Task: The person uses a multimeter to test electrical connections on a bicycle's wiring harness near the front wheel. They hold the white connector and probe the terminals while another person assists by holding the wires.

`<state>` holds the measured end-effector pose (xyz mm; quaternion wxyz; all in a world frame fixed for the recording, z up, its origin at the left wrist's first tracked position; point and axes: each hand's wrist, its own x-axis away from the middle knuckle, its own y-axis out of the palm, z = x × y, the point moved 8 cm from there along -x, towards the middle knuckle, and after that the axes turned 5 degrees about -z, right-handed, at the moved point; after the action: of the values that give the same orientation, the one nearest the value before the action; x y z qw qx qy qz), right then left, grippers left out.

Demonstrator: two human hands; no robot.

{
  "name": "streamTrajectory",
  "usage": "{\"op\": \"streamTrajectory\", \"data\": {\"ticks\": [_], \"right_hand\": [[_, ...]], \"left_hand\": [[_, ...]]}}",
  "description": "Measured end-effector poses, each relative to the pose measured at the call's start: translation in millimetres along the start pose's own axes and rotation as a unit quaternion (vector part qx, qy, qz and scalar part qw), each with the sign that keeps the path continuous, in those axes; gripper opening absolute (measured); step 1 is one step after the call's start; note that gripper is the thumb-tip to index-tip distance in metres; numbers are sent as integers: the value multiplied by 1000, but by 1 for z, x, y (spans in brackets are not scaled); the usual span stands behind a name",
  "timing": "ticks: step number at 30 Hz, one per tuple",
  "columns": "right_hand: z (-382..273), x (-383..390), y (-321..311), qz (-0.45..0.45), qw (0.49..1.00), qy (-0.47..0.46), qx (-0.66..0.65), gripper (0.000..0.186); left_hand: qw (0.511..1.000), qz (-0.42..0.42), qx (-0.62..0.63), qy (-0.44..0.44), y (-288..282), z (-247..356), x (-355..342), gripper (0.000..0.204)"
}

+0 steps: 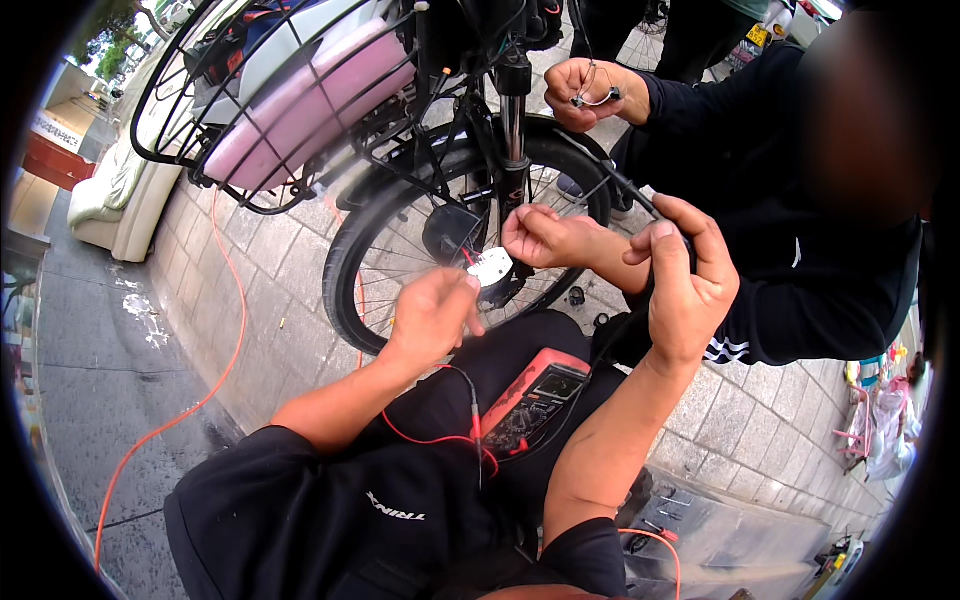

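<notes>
My left hand (pixel 435 315) is closed, its fingertips at the lower edge of a small white plate-like piece (pixel 491 267) with thin wires, in front of the bicycle's front wheel hub (pixel 452 236). My right hand (pixel 693 285), raised to the right, pinches a slim black test probe (pixel 630 190) that slants up and left. On my lap lies a red and dark grey multimeter (pixel 535 400) with its leads; a red probe (pixel 476 425) rests beside it. Another person's hand (pixel 545 238) is closed beside the white piece. Their other hand (pixel 592 95) holds a small wired connector (pixel 597 98).
A black wire basket (pixel 270 100) with a pink foam-like block (pixel 315 110) overhangs the tyre (pixel 345 290). An orange cord (pixel 225 370) crosses the paving at left, near a pale sofa (pixel 125 200). Tools (pixel 660 530) lie on a grey surface at lower right.
</notes>
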<state>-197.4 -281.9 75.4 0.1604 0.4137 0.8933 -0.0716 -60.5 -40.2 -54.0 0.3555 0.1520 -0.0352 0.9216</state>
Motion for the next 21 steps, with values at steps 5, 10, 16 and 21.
{"op": "streamTrajectory", "data": {"ticks": [5,10,16,21], "right_hand": [[-2,-3,-1,111,993,-25,-11,25],[12,-6,4,106,993,-3,-41,27],[16,-6,3,101,993,5,-55,25],[15,-7,0,95,993,-5,-62,25]], "left_hand": [[1000,-1,-5,17,0,4,2,24],[1000,-16,-11,1,2,5,5,23],[1000,-31,3,-3,3,1,2,23],[999,-25,20,2,7,2,3,26]]}}
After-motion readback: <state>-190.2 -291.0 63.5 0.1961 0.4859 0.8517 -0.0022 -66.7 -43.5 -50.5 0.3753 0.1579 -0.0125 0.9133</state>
